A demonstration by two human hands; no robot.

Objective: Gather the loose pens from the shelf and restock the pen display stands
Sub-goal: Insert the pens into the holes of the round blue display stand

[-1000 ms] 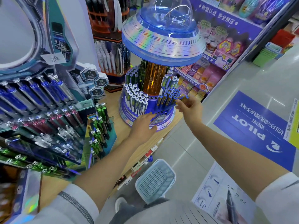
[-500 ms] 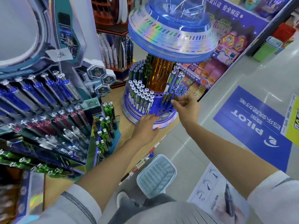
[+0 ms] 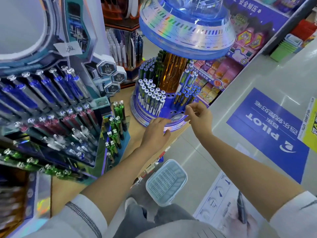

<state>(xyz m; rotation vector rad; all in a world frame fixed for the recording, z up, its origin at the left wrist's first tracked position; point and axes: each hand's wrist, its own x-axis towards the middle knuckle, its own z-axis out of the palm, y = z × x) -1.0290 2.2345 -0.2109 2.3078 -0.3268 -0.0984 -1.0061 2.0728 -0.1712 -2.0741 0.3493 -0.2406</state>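
Now, L hand (image 3: 155,133) flat on pen stand (image 3: 137,110) base, R hand (image 3: 199,117) beside it, grip unclear

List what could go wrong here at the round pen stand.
The round stand sits at the edge of the shelf; the left hand pressing its base might shove it off. The right hand hovers beside leaning blue-capped pens and could knock them. The basket underfoot could cause a trip.

The pen stand (image 3: 137,110) stands on the shelf (image 3: 127,100), a basket (image 3: 185,171) on the floor (image 3: 257,79) below.
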